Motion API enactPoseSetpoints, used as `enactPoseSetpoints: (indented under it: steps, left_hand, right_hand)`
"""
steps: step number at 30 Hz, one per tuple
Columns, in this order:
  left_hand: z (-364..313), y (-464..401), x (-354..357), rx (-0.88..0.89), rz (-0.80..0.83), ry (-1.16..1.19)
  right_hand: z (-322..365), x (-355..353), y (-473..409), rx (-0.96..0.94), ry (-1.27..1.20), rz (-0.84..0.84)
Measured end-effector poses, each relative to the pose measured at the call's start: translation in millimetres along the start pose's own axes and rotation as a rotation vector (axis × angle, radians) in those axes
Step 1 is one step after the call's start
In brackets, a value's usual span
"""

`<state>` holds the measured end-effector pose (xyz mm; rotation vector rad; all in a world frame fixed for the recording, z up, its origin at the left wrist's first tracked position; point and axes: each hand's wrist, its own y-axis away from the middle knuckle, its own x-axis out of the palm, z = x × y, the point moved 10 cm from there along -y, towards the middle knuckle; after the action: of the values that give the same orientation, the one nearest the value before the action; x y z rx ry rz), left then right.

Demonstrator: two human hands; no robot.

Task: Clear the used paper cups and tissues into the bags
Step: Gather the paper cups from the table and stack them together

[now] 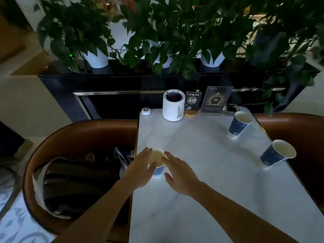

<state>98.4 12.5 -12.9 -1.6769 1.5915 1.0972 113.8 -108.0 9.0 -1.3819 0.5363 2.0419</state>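
Three blue paper cups with white insides stand on the white marble table [201,172]. The nearest cup [158,163] is at the table's left edge. My left hand [142,170] wraps its left side, thumb across the rim. My right hand [180,174] hovers just right of it, fingers spread, its fingertips at the rim. A second cup [239,124] stands at the far right and a third cup [277,155] near the right edge. On the brown chair [84,130] to the left lies an open dark bag [73,183]. No tissues are visible.
At the table's far end stand a white cylindrical holder [173,105], a small white call button [145,111], an A10 sign [192,100] and an acrylic menu stand [214,100]. Behind is a dark ledge with potted plants [98,58]. Another brown chair [298,127] sits right.
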Motion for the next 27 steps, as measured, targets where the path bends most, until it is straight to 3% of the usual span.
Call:
enactPoseSetpoints:
  steps: [5, 11, 23, 27]
  left_hand:
    - [2, -11, 20, -0.093, 0.065, 0.055]
    - [6, -13, 31, -0.153, 0.023, 0.019]
    - [-9, -1, 31, -0.108, -0.079, 0.109]
    - [-6, 9, 31, -0.171, -0.111, 0.289]
  right_hand:
    - [-6, 19, -14, -0.105, -0.025, 0.019]
    - [-17, 30, -21, -0.147, -0.038, 0.002]
    - [-34, 41, -17, -0.044, -0.104, 0.046]
    - [-35, 32, -4, -0.052, -0.166, -0.023]
